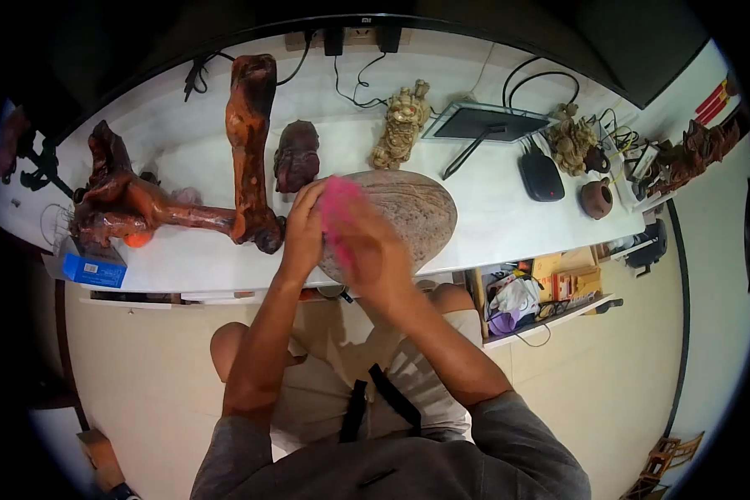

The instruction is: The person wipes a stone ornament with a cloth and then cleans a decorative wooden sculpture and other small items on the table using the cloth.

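A large, flat oval stone [421, 212] with grey-brown banding lies at the table's front edge. My left hand [306, 229] grips the stone's left side, its fingers closed against the rim. Over the left half of the stone, my right hand [379, 262] is smeared by motion and presses a bright pink cloth [339, 208] to the surface. Part of the cloth is hidden under that hand. Just behind my left hand stands a dark, reddish-brown carved piece [297, 156].
Glossy wooden root pieces [250, 133] stand at left, beside a blue box [94, 268]. Behind the stone are a pale carved figurine [402, 125] and a tilted framed panel [492, 123]. A black router [542, 177] and clay teapot [597, 198] sit right, above an open, filled drawer [550, 321].
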{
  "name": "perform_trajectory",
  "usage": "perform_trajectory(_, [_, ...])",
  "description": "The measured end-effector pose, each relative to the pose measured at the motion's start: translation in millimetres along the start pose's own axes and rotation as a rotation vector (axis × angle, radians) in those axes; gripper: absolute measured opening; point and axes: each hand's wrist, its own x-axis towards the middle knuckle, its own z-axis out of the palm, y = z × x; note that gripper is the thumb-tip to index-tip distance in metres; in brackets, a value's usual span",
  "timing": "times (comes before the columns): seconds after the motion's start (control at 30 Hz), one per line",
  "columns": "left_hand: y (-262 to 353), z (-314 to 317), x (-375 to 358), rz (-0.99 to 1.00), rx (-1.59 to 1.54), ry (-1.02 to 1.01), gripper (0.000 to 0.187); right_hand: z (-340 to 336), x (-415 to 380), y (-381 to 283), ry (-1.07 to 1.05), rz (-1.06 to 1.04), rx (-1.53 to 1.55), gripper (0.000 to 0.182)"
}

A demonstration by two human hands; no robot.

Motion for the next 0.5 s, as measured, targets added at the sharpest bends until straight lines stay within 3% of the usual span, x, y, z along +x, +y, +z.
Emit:
perform_trajectory(0.13, [-8.6,-0.6,1.3,0.032,-0.042,0.004,0.034,-34.0,7.3,16.7,-0.101,0.042,-0.16,0.034])
perform_trajectory(0.27, [0.3,-0.4,-1.1,0.046,0.026,0.015,0.033,-71.9,18.0,74.5,0.144,0.333,-0.29,0.029])
perform_trajectory(0.4, [-4.3,1.9,-2.0,0.026,-0.053,0.046,0.034,-50.0,35.5,59.7,0.1,0.17,-0.377,0.023])
perform_trajectory(0.43, [-7.3,2.9,-1.5,0.012,-0.061,0.051,0.035,-43.9,45.0,35.8,0.058,0.231,-0.326,0.024])
perform_trajectory(0.5, [-8.5,2.9,-1.8,-0.032,-0.104,0.056,0.039,-15.1,52.7,36.5,0.051,0.065,-0.271,0.026])
